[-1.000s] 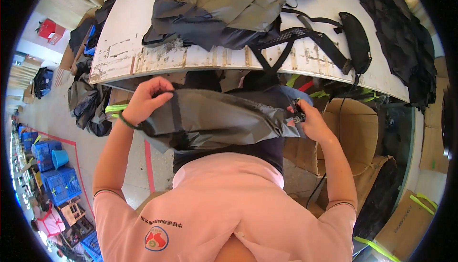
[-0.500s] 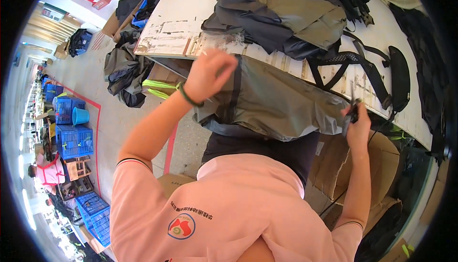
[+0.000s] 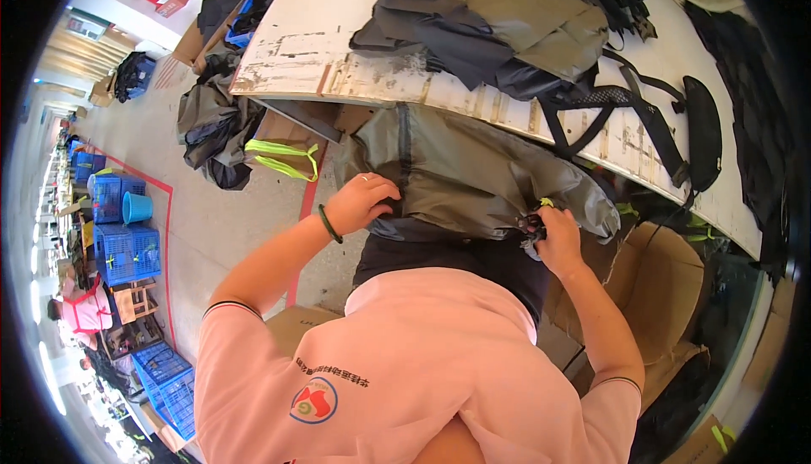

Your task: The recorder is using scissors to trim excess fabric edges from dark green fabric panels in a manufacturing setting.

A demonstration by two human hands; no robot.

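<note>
A grey-green piece of coated fabric with a black strip down its left part hangs over the table's near edge and across my lap. My left hand is at its left part, beside the black strip, with fingers curled in on the cloth. A pair of black-handled scissors is held in my right hand, low over the right part of the fabric. The blades are hard to make out against the cloth. A small yellow-green bit shows by the right fingers.
On the worn white table lie a heap of dark and olive fabric and black padded straps. Below are an open cardboard box at right and yellow-green bands at left. Blue crates line the floor farther left.
My left hand has come down from above the table edge onto the fabric. My right hand, with the scissors, has moved left and closer to my body.
</note>
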